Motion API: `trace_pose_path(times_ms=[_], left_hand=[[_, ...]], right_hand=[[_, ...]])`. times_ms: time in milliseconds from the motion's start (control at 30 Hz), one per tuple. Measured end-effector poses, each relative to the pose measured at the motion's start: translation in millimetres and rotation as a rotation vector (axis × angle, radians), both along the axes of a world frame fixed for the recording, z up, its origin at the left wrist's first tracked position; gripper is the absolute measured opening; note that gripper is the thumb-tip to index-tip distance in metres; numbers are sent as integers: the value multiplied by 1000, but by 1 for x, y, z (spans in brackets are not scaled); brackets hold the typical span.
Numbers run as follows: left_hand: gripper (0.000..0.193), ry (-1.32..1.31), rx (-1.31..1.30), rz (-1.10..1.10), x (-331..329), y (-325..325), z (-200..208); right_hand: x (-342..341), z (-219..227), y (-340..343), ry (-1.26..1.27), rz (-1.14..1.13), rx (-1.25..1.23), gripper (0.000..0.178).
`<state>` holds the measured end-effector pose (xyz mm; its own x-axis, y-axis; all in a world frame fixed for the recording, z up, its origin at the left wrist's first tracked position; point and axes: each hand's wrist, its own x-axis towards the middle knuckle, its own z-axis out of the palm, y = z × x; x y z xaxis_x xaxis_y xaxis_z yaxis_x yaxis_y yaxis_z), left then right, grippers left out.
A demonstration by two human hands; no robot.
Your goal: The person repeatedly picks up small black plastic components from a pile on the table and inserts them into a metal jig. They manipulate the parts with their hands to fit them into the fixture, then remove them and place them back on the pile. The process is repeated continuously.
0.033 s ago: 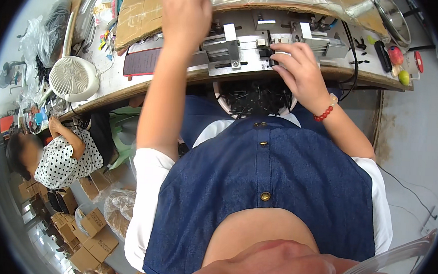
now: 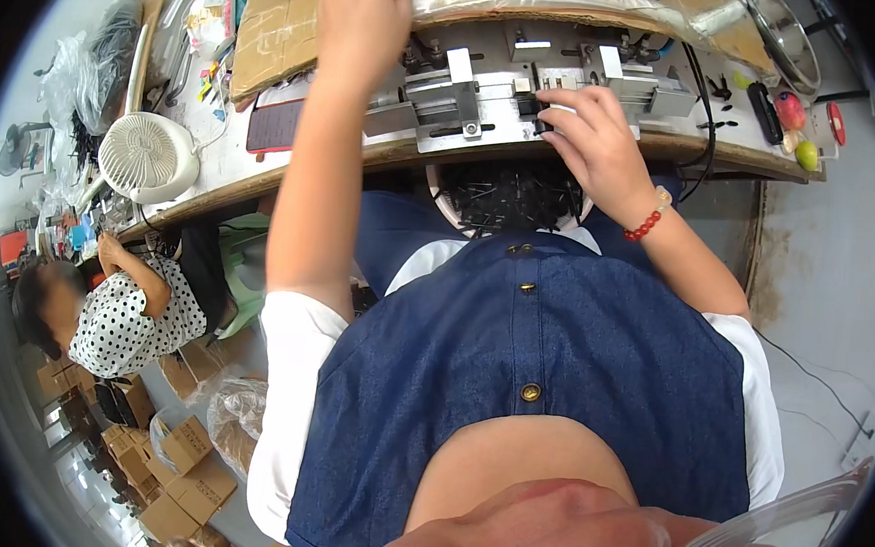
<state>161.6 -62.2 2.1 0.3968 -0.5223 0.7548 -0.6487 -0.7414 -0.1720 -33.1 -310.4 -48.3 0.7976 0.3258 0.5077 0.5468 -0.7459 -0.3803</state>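
Observation:
My left hand (image 2: 363, 23) reaches over the workbench to the far edge of the view, above the cardboard. Its fingertips run out of the picture, so what they touch is hidden. My right hand (image 2: 598, 143), with a red bead bracelet (image 2: 645, 226) at the wrist, is at the middle of a metal clamping fixture (image 2: 446, 139). Thumb and fingers close around a small black part (image 2: 543, 123) there, partly covered by the fingertips. A small pale block (image 2: 521, 84) sits just left of those fingers on the fixture.
Below the bench edge, a round tub (image 2: 507, 203) holds many black pieces. Left lie a red-edged phone (image 2: 273, 126), a white fan (image 2: 148, 158) and cardboard (image 2: 277, 38). Black cables (image 2: 709, 120) hang right of the fixture. A person (image 2: 134, 315) in dotted clothing sits at left.
My left hand and forearm have shifted slightly left and farther away. The right hand stays at the fixture, its fingers almost unmoved.

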Motion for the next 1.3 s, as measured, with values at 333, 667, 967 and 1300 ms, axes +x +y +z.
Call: trace_pose_path(times_ms=[333,667,967,1300], left_hand=[[18,598,-104,-181,9,-1,26],[23,667,-515,-472,-139,-37,-34],[22,723,-441,-326,-148,-60,-94],[27,688,-363,-278,-151,-58,-84]], right_hand=[[12,-10,1,-108,-6,-190,19],[126,71,-105,-70,-592,-70,15],[172,63,-153,69,-629,265,23],[75,78,-65,238,177,1055,20]])
